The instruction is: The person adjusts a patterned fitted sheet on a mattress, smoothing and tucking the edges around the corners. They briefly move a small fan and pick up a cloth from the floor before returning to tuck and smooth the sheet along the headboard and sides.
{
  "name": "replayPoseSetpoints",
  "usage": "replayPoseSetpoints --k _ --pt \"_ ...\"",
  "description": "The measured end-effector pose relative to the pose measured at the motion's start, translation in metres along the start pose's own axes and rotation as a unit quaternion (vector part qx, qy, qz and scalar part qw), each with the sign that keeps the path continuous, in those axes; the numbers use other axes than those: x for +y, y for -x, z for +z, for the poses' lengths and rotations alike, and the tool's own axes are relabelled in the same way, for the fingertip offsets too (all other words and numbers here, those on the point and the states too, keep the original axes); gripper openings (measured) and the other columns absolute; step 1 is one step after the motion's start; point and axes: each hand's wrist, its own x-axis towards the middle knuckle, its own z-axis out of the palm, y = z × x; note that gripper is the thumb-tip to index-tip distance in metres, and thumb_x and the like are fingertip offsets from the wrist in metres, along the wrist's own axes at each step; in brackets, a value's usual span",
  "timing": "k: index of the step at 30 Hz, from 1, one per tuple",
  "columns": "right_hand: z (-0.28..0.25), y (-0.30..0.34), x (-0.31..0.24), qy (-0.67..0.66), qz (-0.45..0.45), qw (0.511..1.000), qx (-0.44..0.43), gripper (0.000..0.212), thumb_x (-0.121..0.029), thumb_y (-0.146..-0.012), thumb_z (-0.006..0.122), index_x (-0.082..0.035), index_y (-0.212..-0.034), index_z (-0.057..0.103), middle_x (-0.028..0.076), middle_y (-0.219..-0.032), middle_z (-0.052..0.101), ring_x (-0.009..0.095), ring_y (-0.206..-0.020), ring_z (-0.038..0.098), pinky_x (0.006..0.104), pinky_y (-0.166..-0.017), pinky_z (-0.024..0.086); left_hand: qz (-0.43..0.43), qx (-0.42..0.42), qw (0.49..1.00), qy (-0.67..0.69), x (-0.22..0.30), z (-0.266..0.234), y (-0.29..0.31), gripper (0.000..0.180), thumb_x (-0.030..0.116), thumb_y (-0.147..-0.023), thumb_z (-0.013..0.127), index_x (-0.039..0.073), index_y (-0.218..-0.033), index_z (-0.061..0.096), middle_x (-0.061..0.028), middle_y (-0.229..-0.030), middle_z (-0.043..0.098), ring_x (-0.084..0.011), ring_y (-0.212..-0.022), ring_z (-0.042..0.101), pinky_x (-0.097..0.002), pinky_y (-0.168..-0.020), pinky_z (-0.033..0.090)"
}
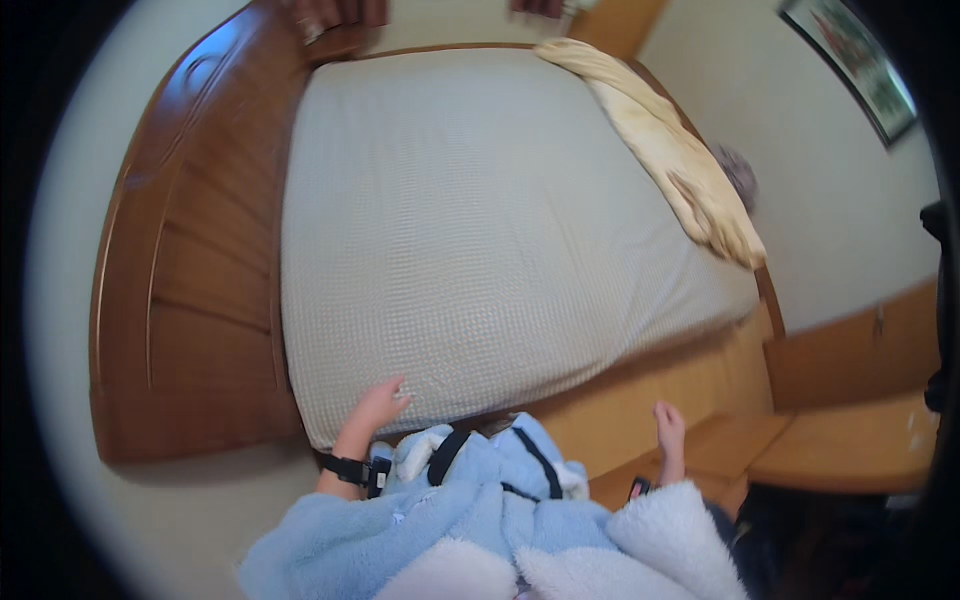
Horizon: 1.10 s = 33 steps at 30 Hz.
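A bed with a pale, grid-textured sheet fills the middle of the view. Over its near left part, my left hand is held with thumb and fingers apart and nothing in it. Whether it touches the sheet, I cannot tell. My right hand hangs off to the right, beyond the bed's near edge and above the wooden floor. Its fingers are curled in, and no object shows in them. A cream blanket lies bunched along the bed's right side.
A tall brown wooden headboard borders the bed on the left. At the right are a wooden desk and a low wooden cabinet. A framed picture hangs on the right wall. A greyish fluffy thing sits behind the blanket.
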Motion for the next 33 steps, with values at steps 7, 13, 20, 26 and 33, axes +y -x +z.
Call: replayPoseSetpoints --k 7,13,20,26,33 --pt "-0.033 -0.039 -0.047 -0.143 0.013 0.99 -0.02 0.029 -0.016 -0.088 0.058 0.002 -0.112 0.058 0.008 -0.098 0.065 0.012 -0.089 0.059 0.0239 -0.081 0.046 0.075 -0.053 0.993 -0.07 0.099 0.035 -0.045 0.056 0.036 -0.082 0.057 0.007 -0.128 0.046 -0.0171 -0.115 0.058 -0.0344 -0.106 0.055 -0.0407 -0.089 0.044" --pt "-0.133 -0.09 -0.016 -0.159 0.122 0.98 0.015 0.029 -0.019 -0.088 0.058 -0.002 -0.111 0.058 0.004 -0.094 0.066 0.009 -0.083 0.06 0.0205 -0.069 0.044 0.139 -0.112 0.969 -0.168 0.252 0.085 -0.095 0.055 0.036 -0.083 0.056 0.008 -0.13 0.044 -0.0176 -0.115 0.058 -0.0337 -0.105 0.056 -0.0403 -0.088 0.045" --pt "-0.254 -0.155 0.035 -0.141 0.166 0.976 0.026 0.029 -0.028 -0.088 0.055 -0.01 -0.11 0.059 -0.002 -0.095 0.065 0.006 -0.085 0.058 0.0216 -0.066 0.041 0.21 -0.199 0.941 -0.173 0.395 0.187 -0.141 0.056 0.035 -0.082 0.057 0.007 -0.129 0.045 -0.0186 -0.114 0.058 -0.0346 -0.105 0.056 -0.0408 -0.089 0.044" --pt "-0.319 -0.228 0.051 -0.177 0.215 0.96 0.035 0.031 -0.031 -0.088 0.055 -0.012 -0.113 0.056 -0.002 -0.097 0.065 0.007 -0.087 0.059 0.0248 -0.071 0.044 0.196 -0.233 0.935 -0.182 0.445 0.226 -0.202 0.057 0.036 -0.081 0.057 0.008 -0.13 0.045 -0.0193 -0.113 0.059 -0.0346 -0.105 0.056 -0.0405 -0.089 0.044" --pt "-0.373 -0.311 0.059 -0.264 0.241 0.931 0.076 0.033 -0.032 -0.089 0.054 -0.013 -0.116 0.053 0.002 -0.102 0.062 0.012 -0.092 0.058 0.031 -0.077 0.045 0.193 -0.213 0.945 -0.154 0.525 0.252 -0.316 0.059 0.037 -0.081 0.059 0.009 -0.131 0.043 -0.0179 -0.112 0.06 -0.0325 -0.101 0.059 -0.04 -0.086 0.046"
